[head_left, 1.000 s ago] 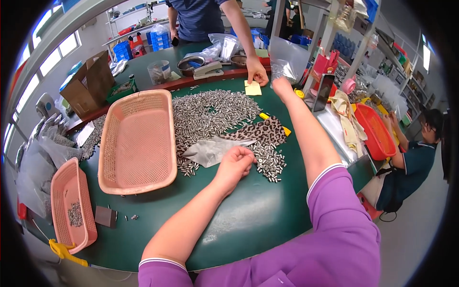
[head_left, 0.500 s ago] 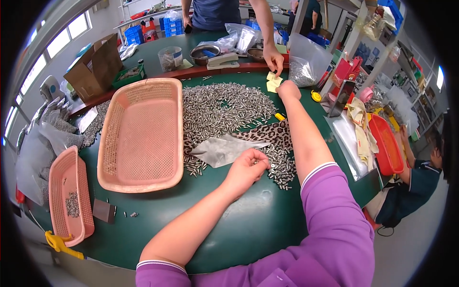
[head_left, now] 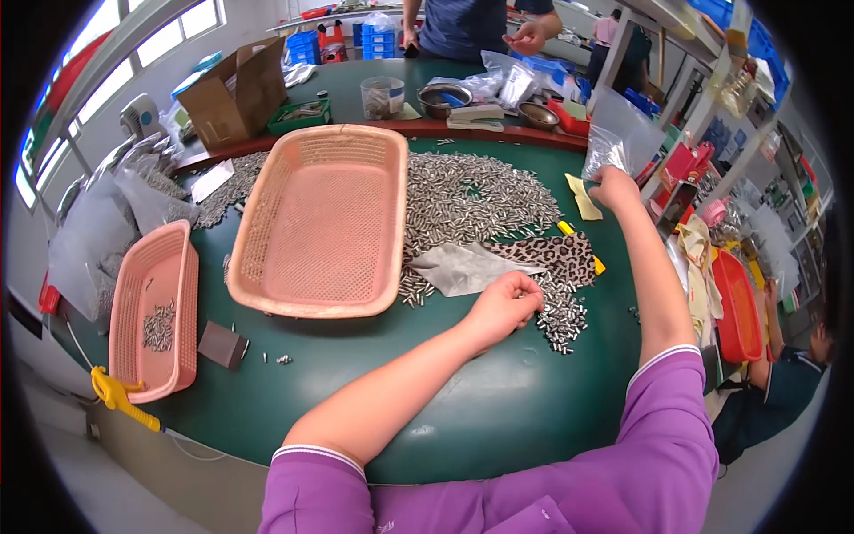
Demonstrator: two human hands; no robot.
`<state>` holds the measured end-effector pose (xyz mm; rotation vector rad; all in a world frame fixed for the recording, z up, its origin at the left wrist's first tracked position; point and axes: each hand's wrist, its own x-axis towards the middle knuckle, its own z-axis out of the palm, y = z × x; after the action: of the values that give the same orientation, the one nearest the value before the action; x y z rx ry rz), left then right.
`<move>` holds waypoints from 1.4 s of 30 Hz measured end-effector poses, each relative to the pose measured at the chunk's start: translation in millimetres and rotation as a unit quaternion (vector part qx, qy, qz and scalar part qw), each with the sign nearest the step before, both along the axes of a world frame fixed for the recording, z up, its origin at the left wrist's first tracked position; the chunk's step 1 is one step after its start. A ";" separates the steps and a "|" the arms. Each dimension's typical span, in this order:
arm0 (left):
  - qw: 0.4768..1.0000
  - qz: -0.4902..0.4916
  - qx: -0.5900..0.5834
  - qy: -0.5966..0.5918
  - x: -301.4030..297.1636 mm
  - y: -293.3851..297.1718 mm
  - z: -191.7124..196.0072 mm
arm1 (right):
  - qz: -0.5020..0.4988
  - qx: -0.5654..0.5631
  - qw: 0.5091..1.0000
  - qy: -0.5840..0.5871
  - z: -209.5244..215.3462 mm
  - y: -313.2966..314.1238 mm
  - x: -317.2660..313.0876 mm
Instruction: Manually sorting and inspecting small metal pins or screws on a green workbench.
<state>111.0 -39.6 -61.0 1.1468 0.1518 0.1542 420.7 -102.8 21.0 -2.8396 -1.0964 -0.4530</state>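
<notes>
A: Where does the left hand point(head_left: 503, 305) sit?

B: Low on the green desk point(head_left: 463, 418), fingers curled in, resting at the near edge of the heap of small metal pins point(head_left: 480, 200). Its fingertips look closed on a few pins, though I cannot tell how many (they are too small to count).

A: And the right hand point(head_left: 614, 189)?

B: Stretched far forward, to the right of the heap, pinched on the bottom of a clear plastic bag point(head_left: 614, 142) that stands up from its fingers. The bag seems to hold pins in its lower part.

A: So which way do the loose pins lie from each hand?

B: The heap spreads away from the left hand, ahead and slightly to the left, with a short tail of pins just to its right, beside a leopard-print cloth point(head_left: 556, 258). A grey sheet point(head_left: 463, 267) lies just ahead of the knuckles. The left hand is clearly the nearer one to the pins; the right is off the heap's far right rim, next to a yellow slip of paper point(head_left: 583, 198).

A: And the bag from the left hand?

B: Ahead and to the right, well apart. The big pink basket point(head_left: 320, 222) lies on the heap's left side.
</notes>
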 end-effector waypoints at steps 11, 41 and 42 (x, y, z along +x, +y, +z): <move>0.960 -0.013 -0.244 -0.134 -14.6 -0.2 -10.9 | 0.621 0.023 0.784 0.022 24.3 90.5 -327.3; 0.997 0.018 0.073 0.010 -0.8 0.8 -4.9 | 0.537 0.311 0.701 -0.351 99.6 114.9 -268.0; 0.997 0.023 0.071 0.001 -0.3 1.4 -4.9 | 0.549 0.312 0.694 -0.346 89.6 125.8 -276.9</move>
<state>110.7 -38.1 -65.9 1.2848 0.1720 0.2076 143.8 23.0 110.6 -1.0361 -1.9383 -1.3886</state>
